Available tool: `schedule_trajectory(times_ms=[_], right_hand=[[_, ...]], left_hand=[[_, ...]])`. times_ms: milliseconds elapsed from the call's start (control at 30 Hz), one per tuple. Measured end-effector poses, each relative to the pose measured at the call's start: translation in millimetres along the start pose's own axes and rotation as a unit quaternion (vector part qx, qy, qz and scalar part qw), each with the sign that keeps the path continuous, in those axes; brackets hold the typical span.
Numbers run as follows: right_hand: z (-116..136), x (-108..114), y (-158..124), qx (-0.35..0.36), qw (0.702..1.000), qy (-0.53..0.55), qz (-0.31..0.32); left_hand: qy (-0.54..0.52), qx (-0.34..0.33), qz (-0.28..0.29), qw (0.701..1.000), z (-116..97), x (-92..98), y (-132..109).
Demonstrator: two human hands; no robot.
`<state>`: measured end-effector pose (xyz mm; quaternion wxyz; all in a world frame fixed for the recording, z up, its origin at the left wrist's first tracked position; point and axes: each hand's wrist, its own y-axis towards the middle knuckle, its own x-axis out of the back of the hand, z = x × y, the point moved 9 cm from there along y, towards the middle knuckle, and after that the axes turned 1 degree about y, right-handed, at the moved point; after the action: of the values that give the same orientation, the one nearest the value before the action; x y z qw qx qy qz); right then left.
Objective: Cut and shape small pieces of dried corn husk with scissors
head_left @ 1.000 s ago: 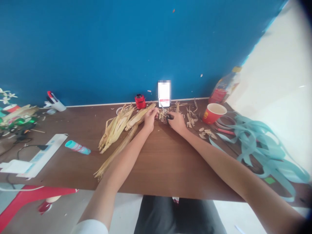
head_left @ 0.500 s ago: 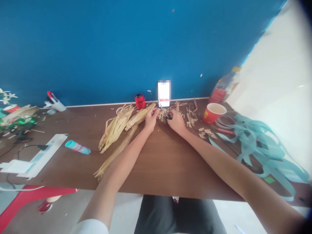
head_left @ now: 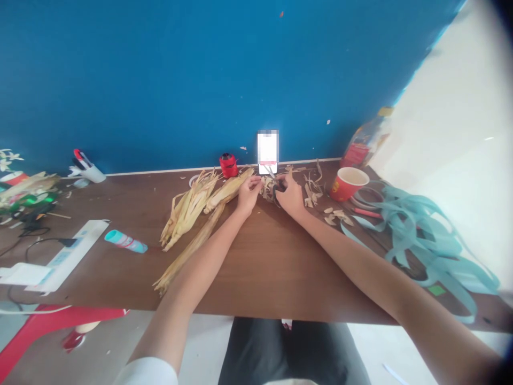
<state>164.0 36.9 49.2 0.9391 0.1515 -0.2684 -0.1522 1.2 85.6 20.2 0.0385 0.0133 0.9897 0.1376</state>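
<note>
the right hand point(head_left: 292, 197) is gripping black-handled scissors point(head_left: 276, 194), whose blades are standing apart and pointing toward the phone point(head_left: 267, 149). the left hand point(head_left: 247, 200) is curling its fingers beside the husk scraps point(head_left: 266, 188); whether it is pinching one, i cannot tell. dried husks point(head_left: 189, 209) are lying on the brown table point(head_left: 272, 262), left of the scraps.

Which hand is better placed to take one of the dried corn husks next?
Left, probably: the left hand is beside the dried corn husks, while the right hand is farther from them and holds the scissors. I cannot tell whether the left is free.
</note>
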Motion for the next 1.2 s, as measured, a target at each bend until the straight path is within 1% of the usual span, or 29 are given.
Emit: schedule_trajectory(times_ms=[100,200,400,600,800,1033,1200], right_hand=[[3,-3,2,0.029,0.994,0.108,0.012],[3,-5,4,0.039,0.988,0.150,0.021],[3,-4,4,0.048,0.990,0.134,0.017],[2,-2,4,0.046,0.992,0.118,0.001],[0,-3,5,0.027,0.994,0.105,0.008],[-1,-1,5,0.026,0.995,0.101,0.002],[-8,-6,9,0.034,0.989,0.143,0.003]], left_hand=[[0.026,-0.004,0.041,0.999,-4,-8.2,-2],[0.056,-0.019,0.070,0.996,-10,-14.3,-3],[0.097,-0.042,0.073,0.992,-16,-15.8,-5],[0.122,-0.074,0.089,0.986,-21,-21.0,-7],[0.077,-0.069,0.094,0.990,-19,-22.0,-8],[0.076,-0.057,0.103,0.990,-18,-23.7,-8],[0.084,-0.053,0.111,0.989,-13,-23.4,-7]])
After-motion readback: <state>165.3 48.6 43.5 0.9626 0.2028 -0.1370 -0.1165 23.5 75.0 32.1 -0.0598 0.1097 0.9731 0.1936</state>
